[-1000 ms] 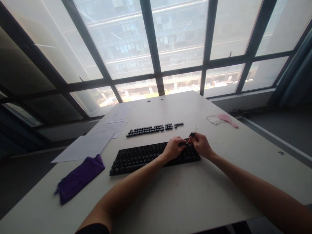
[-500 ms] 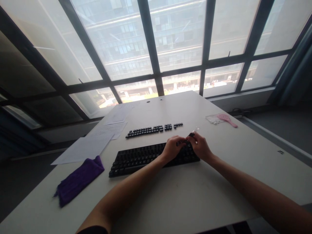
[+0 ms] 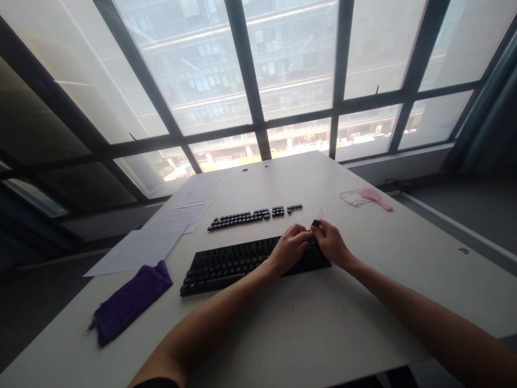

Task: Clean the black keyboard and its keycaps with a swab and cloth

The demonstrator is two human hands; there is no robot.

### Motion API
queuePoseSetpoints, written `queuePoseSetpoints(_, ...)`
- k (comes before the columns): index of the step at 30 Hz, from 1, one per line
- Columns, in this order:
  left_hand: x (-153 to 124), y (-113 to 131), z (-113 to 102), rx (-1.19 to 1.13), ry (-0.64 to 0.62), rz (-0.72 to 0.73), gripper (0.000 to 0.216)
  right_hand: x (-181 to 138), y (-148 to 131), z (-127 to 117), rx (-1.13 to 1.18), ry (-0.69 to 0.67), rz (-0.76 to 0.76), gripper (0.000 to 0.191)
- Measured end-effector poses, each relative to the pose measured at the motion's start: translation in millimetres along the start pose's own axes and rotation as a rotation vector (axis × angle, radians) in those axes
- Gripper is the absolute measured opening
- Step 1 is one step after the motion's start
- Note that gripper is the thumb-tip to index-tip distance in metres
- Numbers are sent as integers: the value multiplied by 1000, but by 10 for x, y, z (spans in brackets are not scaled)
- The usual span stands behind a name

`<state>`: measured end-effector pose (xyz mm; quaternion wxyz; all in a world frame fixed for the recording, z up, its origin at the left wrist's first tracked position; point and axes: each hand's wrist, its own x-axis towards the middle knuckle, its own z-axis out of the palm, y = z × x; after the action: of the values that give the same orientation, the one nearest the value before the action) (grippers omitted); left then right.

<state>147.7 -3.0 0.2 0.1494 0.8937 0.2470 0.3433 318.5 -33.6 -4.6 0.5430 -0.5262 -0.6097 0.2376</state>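
Note:
A black keyboard (image 3: 234,261) lies on the white table (image 3: 307,323) in front of me. My left hand (image 3: 287,249) rests curled on the keyboard's right part, fingertips pinched near a small dark keycap. My right hand (image 3: 333,242) is closed on a small wire keycap puller (image 3: 318,220), held just above the keyboard's right end. Both hands meet there, almost touching. A row of removed black keycaps (image 3: 254,215) lies on the table behind the keyboard.
A purple cloth (image 3: 131,299) lies at the left front. White paper sheets (image 3: 161,237) spread at the left back. A pink brush (image 3: 374,197) on a clear bag sits at the right back. Large windows stand beyond the table's far edge.
The hands stay at the keyboard's right end. The puller has shifted slightly up and left with the right hand; the view tilted a little.

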Motion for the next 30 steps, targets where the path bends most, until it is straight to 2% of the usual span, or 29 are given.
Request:
queuePoseSetpoints(3, 13, 9, -19, -37, 45, -20, 21, 7, -16, -9, 37, 33, 31, 23)
queuePoseSetpoints(5, 63, -33, -70, -50, 85, -98, 18, 14, -17, -16, 57, 50, 39, 23)
queuePoseSetpoints(7, 156, -147, -143, -16, 101, -205, 14, 21, -8, -22, 77, 45, 41, 24)
queuePoseSetpoints(11, 409, -515, -253, 147, 30, -344, 13, 28, 22, -23, 83, 28, 42, 25)
queuePoseSetpoints(14, 567, -753, -232, 262, -47, -362, 14, 24, 34, -20, 75, 15, 36, 25)
queuePoseSetpoints(18, 673, -900, -126, 296, -93, -363, 13, 24, 38, -34, 85, 6, 31, 25)
queuePoseSetpoints(26, 638, -958, -121, 298, -115, -358, 26, 30, 25, -79, 74, 8, 29, 25)
queuePoseSetpoints(30, 627, -935, -127, 347, -112, -314, 17, 19, 12, -75, 67, 8, 17, 24)
